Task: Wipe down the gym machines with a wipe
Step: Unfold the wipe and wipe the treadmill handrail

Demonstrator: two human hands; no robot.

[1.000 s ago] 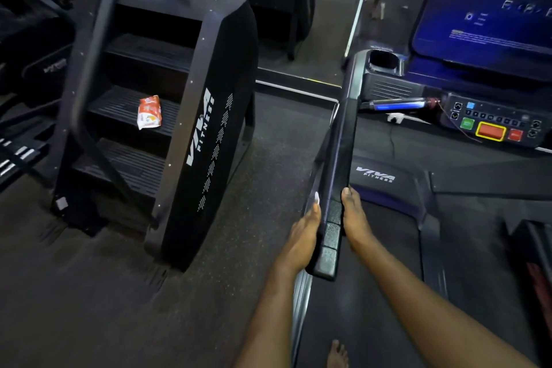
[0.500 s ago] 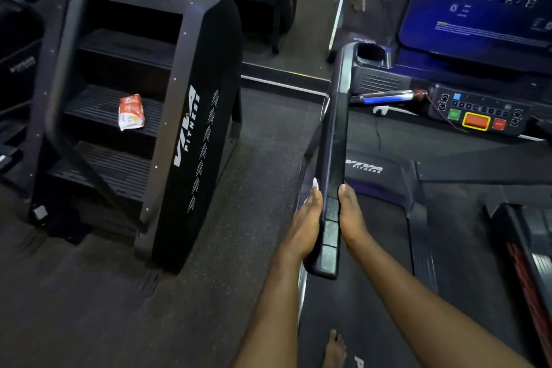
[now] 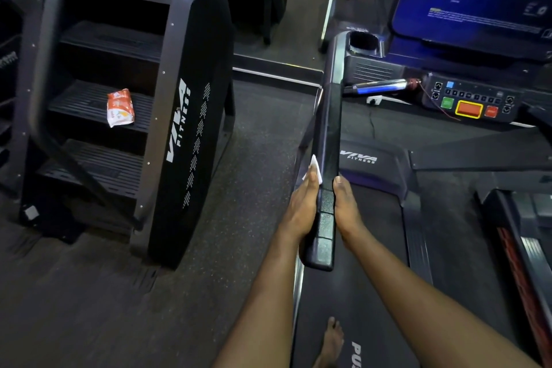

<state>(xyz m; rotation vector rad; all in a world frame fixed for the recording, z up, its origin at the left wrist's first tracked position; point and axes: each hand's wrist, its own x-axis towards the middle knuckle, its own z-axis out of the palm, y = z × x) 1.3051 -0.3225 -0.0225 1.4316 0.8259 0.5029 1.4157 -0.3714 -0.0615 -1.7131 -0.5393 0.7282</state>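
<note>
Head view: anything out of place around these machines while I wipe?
An orange-and-white packet lies loose and askew on the middle step of the stair climber. On the treadmill console, a thin red cord trails loose across it.

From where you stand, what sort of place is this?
Probably a gym: a stair-climber marked Viva Fitness, a treadmill console with coloured buttons, and a handrail where the left hand presses a white wipe.
</note>
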